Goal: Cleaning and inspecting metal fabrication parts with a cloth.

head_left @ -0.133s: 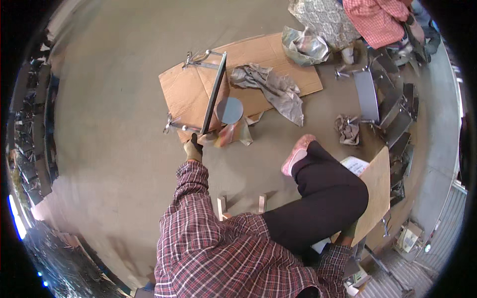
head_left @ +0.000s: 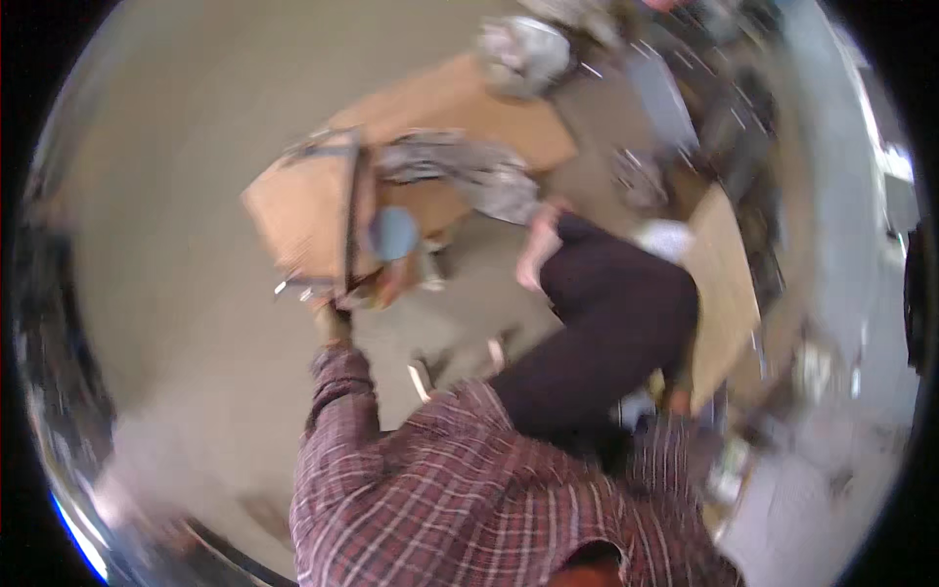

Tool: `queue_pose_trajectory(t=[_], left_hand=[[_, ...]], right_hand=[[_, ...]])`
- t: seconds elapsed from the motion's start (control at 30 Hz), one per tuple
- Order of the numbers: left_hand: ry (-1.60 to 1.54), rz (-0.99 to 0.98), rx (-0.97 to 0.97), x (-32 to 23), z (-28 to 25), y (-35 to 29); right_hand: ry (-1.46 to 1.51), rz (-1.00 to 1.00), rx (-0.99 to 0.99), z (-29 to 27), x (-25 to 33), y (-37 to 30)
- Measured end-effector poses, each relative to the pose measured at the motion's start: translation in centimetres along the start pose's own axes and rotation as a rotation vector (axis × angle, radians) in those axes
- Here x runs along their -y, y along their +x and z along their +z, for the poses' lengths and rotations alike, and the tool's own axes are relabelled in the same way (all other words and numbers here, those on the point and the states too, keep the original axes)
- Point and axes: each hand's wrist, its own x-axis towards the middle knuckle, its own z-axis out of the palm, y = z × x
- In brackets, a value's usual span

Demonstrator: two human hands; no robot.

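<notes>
Dark metal makes up the slim frame (head_left: 349,215) at 10 o'clock, a straight bar with thinner arms reaching toward 9 o'clock over brown cardboard (head_left: 533,132). At its lower end, near 9 o'clock, is the left hand (head_left: 335,321), touching it; blur hides whether the fingers are closed. The right hand (head_left: 677,399), at 4 o'clock and well apart from the left, is beside the lower edge of a flat tan board (head_left: 726,293); its grip cannot be told.

Smooth grey-brown floor (head_left: 176,274) spreads wide toward 9 o'clock. On the other side, the bent leg and the board's edge narrow the room, with dark metal parts (head_left: 743,127) crowding 2 o'clock. Just right of the bar are a smooth blue-grey disc (head_left: 394,233) and crumpled grey cloth (head_left: 504,191). Two small pale blocks (head_left: 420,380) stand near 6 o'clock.
</notes>
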Motion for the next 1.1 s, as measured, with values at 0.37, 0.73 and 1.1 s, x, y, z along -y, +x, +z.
queue_pose_trajectory(t=[0.37, 0.73, 1.1], left_hand=[[0.387, -0.754, 0.416, 3.5, -5.8, -9.1], [0.772, 0.709, 0.615, -35.5, 16.5, -15.1], [0.422, 1.324, 1.438, -33.2, 47.5, -31.9]], right_hand=[[0.843, -0.150, -0.407, -1.3, -6.8, 3.9], [-0.044, -0.034, -0.527, -3.6, -8.0, 0.6], [0.991, 0.022, 0.395, -3.2, -12.3, 3.5]])
